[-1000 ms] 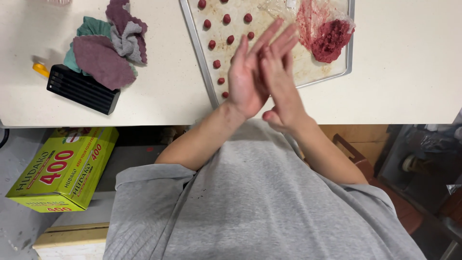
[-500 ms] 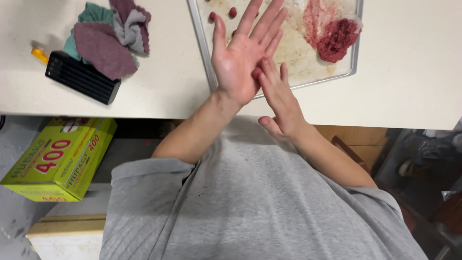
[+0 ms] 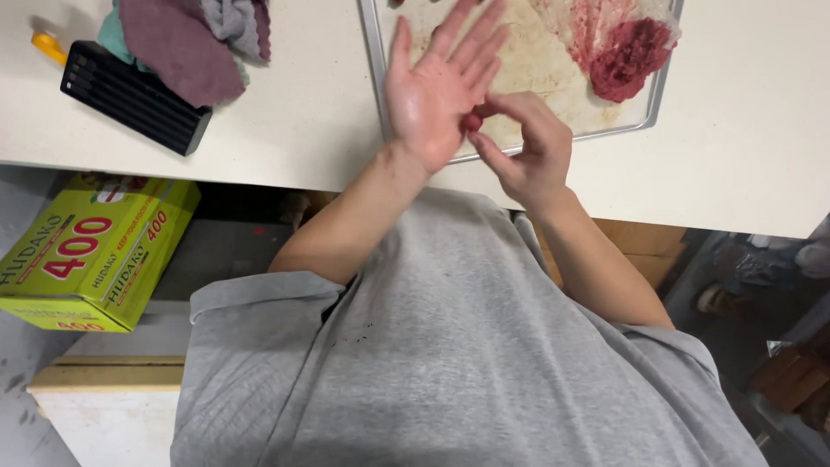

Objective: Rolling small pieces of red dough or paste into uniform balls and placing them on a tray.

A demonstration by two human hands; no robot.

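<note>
1. A person in a grey short-sleeved shirt [image 3: 450, 346] stands at a pale countertop [image 3: 294, 112], both bare hands raised over a shallow rectangular metal baking tray [image 3: 377, 52].
2. The left hand [image 3: 432, 95] is spread flat, palm up, fingers fanned toward 12 o'clock; it grips nothing, and its palm is smeared reddish.
3. The right hand [image 3: 527, 147] is curled, thumb and fingertips pinched together at the heel of the left palm on a small red piece of minced meat [image 3: 472, 122].
4. That small piece sits at about 3 o'clock from the centre of the left palm and at about 10 o'clock from the right hand's knuckles. It touches both hands, but the right holds it. It looks roundish, with no clear long axis.
5. A loose mound of raw red minced meat [image 3: 627, 56] lies on the tray at 1 o'clock from the right hand, well apart from it.
6. At 9 to 10 o'clock on the counter lie a black ribbed rectangular block [image 3: 134, 97] and bunched purple, grey and teal cloths [image 3: 186, 39].
7. Below the counter edge at 8 o'clock sits a yellow-green cardboard box [image 3: 95, 255].
8. The tray's far end is cut off by the frame, and most of the small piece is hidden by the fingertips.
</note>
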